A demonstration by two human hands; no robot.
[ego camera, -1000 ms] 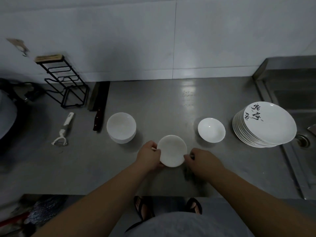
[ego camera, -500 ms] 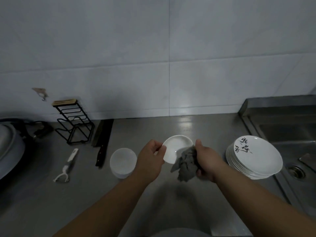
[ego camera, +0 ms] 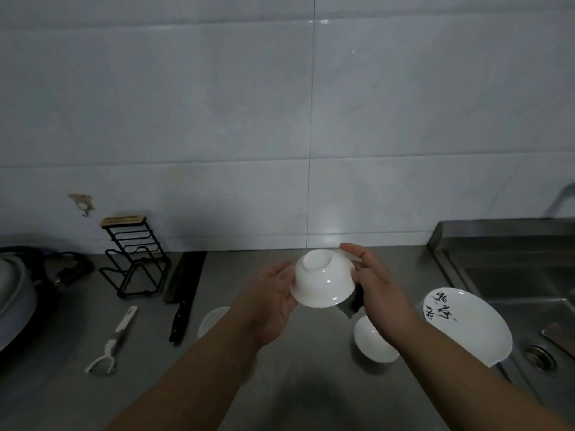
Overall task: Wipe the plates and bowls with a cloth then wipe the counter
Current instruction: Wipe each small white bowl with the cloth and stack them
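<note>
Steel counter (ego camera: 236,275) meets white tiled wall (ego camera: 217,119), sink (ego camera: 513,284) at right.

Bowl (ego camera: 323,283): white, glossy glaze, smooth. Plate (ego camera: 476,334): same gloss. Counter (ego camera: 149,384): brushed metal, dull sheen. Sink (ego camera: 513,275): metal, slightly shinier. Cloth (ego camera: 357,301): dark, matt. Rack (ego camera: 136,262): black wire, wooden top. Wall tiles (ego camera: 217,119): smooth, faintly glossy.
</note>
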